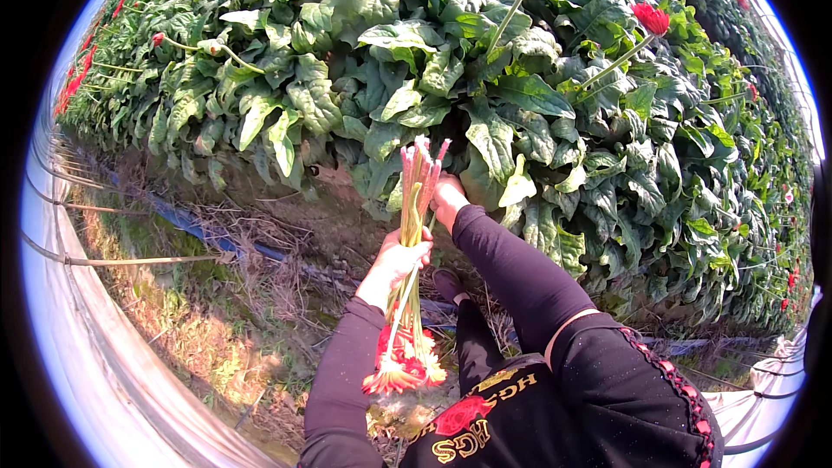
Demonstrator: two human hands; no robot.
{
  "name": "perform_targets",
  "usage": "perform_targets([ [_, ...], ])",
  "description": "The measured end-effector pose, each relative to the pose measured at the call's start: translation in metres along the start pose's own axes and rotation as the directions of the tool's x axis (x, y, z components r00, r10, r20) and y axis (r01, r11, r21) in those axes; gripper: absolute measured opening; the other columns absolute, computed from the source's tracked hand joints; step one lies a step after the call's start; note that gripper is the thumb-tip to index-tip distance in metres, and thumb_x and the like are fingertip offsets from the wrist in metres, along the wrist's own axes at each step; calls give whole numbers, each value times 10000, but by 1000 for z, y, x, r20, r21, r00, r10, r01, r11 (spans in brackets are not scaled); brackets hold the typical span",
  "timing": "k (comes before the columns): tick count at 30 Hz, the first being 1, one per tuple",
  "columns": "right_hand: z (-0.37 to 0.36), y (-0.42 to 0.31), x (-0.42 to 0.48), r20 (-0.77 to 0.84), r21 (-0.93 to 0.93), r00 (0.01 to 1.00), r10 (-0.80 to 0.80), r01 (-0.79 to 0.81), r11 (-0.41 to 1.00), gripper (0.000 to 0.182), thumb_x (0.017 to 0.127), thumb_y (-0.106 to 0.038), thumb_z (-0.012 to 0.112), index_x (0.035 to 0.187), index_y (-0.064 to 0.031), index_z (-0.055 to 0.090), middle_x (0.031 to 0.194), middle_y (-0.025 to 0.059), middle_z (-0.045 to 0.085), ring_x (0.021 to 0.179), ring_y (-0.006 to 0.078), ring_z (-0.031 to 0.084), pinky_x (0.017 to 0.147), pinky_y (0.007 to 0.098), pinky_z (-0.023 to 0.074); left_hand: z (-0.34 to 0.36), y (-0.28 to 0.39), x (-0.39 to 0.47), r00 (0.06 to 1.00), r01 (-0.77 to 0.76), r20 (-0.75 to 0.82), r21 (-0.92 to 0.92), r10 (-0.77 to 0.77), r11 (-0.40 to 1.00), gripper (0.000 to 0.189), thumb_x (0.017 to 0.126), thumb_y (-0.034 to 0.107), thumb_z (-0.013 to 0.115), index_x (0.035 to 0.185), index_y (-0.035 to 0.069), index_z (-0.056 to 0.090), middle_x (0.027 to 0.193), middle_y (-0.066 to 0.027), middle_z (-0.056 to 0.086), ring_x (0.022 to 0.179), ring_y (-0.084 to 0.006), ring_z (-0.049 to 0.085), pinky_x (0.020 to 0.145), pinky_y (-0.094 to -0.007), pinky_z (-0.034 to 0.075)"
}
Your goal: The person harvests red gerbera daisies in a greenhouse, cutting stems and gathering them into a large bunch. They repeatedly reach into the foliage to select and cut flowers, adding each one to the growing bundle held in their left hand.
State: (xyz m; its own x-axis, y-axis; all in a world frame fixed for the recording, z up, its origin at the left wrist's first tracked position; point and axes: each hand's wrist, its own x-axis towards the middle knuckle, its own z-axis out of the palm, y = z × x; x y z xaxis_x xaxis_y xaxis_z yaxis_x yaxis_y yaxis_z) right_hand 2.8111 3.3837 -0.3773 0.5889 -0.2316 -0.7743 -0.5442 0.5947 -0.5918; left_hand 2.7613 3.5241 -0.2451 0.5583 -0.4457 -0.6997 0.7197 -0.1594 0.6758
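Observation:
A bunch of cut gerbera flowers (411, 221) hangs head-down before me, with my left hand (398, 261) closed around the middle of its stems. The pinkish stem ends point up, and the red and orange gerbera heads (403, 364) are at the bottom. My right hand (448, 198) is just right of the upper stems, against the edge of the leaves. One pale gerbera stem (408, 292) runs slantwise from its fingers, past my left hand, down to the heads. The bunch partly hides those fingers.
A dense bed of gerbera plants (390, 45) fills the far side, with red gerbera blooms (650, 18) on tall stalks. Dry grass (227, 338) covers the path. A blue pipe (195, 227) runs along the bed's foot. White plastic sheeting (110, 364) with hoops borders the left.

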Motion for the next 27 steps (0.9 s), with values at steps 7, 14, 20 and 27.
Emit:
perform_targets([
  [7,52,-1,-125,-92,263,996,12,13,965,227,962,-273,306,953,-120,473,623,-28,396,456,74,305,406,232,278,-51,5,-72,994,-91,-67,-14,90,996,228,832,128,607,1037,49,549,757,-65,630,551,-76,515,534,-203,420],
  [14,130,22,-283,409,150,897,-166,113,982,190,956,-253,343,989,-100,452,631,-30,370,520,62,324,466,218,314,-135,68,-127,894,-388,-231,32,384,921,204,905,193,512,1058,58,523,764,-52,582,661,-108,541,607,-234,454],
  [20,145,-4,-295,648,-71,622,-440,624,778,176,965,-209,383,936,-71,489,665,-24,401,604,56,372,548,218,351,-148,105,-174,814,-576,-164,-109,557,810,267,878,231,563,1064,41,536,814,-50,601,702,-111,541,662,-247,455],
  [27,116,-27,-286,722,-297,558,-408,784,545,217,955,-230,386,927,-38,482,714,113,509,665,205,508,630,314,431,-123,126,-182,776,-625,-44,-188,629,758,352,867,249,574,1135,36,494,980,-83,586,776,-127,553,729,-286,483],
])
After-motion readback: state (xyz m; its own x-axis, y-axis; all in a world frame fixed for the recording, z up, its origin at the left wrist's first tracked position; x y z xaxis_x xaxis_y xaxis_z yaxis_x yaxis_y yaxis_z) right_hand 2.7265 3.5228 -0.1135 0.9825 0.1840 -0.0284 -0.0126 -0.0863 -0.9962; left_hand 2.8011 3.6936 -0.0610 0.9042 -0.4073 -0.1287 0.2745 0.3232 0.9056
